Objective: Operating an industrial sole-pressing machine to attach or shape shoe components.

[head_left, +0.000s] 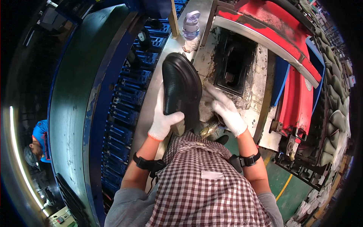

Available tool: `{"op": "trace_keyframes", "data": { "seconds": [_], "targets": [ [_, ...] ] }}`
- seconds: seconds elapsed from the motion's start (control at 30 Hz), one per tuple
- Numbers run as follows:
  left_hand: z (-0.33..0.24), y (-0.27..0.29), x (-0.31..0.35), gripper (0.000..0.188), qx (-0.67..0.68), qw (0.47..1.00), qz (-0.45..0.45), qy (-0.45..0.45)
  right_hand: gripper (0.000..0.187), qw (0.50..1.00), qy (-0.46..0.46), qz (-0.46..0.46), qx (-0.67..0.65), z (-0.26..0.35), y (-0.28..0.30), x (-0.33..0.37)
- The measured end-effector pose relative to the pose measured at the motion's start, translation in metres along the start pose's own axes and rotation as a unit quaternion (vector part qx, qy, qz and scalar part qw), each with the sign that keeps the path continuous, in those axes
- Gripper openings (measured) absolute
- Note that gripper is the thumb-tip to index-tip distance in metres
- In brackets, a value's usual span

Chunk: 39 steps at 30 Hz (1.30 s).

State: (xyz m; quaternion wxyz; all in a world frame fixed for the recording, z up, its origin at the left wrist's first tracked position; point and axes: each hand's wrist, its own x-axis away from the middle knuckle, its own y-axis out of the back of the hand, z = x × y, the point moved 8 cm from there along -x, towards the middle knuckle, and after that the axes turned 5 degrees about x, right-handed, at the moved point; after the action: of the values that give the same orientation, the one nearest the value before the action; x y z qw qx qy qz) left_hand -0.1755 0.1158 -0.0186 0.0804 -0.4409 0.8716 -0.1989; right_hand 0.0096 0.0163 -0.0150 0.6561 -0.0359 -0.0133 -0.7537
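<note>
My left hand (pixel 162 123), in a white knit glove, is closed around the left side of a black shoe (pixel 180 85), with the thumb lying across it. The shoe points away from me, and a dotted texture shows on its upper. To the right of the shoe, my right hand (pixel 228 113), gloved in white too, has its fingers stretched out and slightly blurred. Nothing shows in it, and it appears apart from the shoe. Just beyond this hand, a dark rectangular recess (pixel 231 87) sits in a stained metal worktop (pixel 256 81).
A clear bottle (pixel 191 28) stands at the far end beside a crumpled scrap (pixel 190 45). A red machine frame (pixel 293 90) rises at right. On the left run blue racks (pixel 119 121) and a green conveyor belt (pixel 81 75). Another person (pixel 40 140) is beyond the belt.
</note>
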Motion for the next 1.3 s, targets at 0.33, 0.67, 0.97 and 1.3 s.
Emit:
{"op": "trace_keyframes", "data": {
  "seconds": [0.33, 0.67, 0.97, 1.3],
  "targets": [
    [-0.008, 0.032, 0.045, 0.117, -0.305, 0.952, -0.026, 0.023, 0.036, 0.991, -0.033, -0.030, -0.125, 0.007, -0.035, -0.052],
    [0.030, 0.102, 0.064, 0.105, -0.197, 0.971, -0.102, 0.091, 0.017, 0.937, 0.087, -0.180, 0.287, 0.005, -0.001, -0.036],
    [0.093, 0.365, -0.011, 0.013, -0.095, 0.893, -0.397, 0.190, 0.022, 0.777, 0.107, -0.217, 0.581, -0.030, 0.012, 0.044],
    [0.069, 0.436, -0.100, 0.102, -0.528, 0.756, -0.364, 0.134, 0.022, 0.772, 0.100, -0.214, 0.591, -0.035, 0.012, 0.035]
  ]
}}
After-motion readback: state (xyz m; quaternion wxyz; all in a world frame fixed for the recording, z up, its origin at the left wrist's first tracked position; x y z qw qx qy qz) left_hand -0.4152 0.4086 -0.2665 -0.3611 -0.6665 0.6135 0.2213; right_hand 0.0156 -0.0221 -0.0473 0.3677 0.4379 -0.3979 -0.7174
